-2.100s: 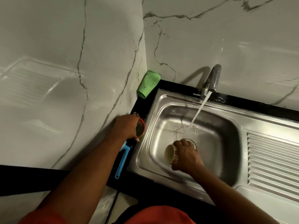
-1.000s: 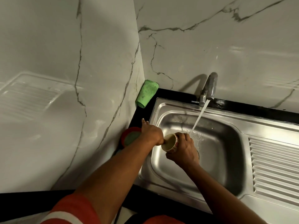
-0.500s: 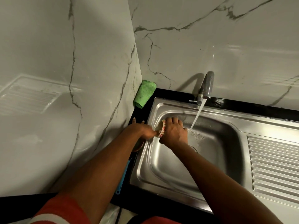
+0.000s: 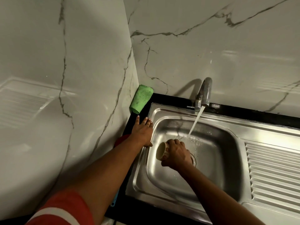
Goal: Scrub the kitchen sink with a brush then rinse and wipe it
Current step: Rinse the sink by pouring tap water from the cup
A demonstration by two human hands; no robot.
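The steel sink (image 4: 215, 153) has its tap (image 4: 204, 91) running, the water stream falling into the basin just beyond my right hand. My right hand (image 4: 176, 154) grips a small cream cup (image 4: 161, 151), held on its side low in the basin with its mouth facing left. My left hand (image 4: 143, 131) lies flat with straight fingers on the sink's left rim and the black counter. A folded green cloth (image 4: 141, 99) leans in the wall corner behind the sink. A blue brush handle (image 4: 115, 199) peeks out beneath my left forearm.
A red round thing (image 4: 121, 140) sits on the black counter, mostly hidden under my left wrist. The ribbed drainboard (image 4: 272, 172) spreads to the right of the basin. Marble walls close in on the left and the back.
My right hand has carried the cup from the basin's left rim down toward the drain. My left hand has let go near the cup and spread flat on the rim.
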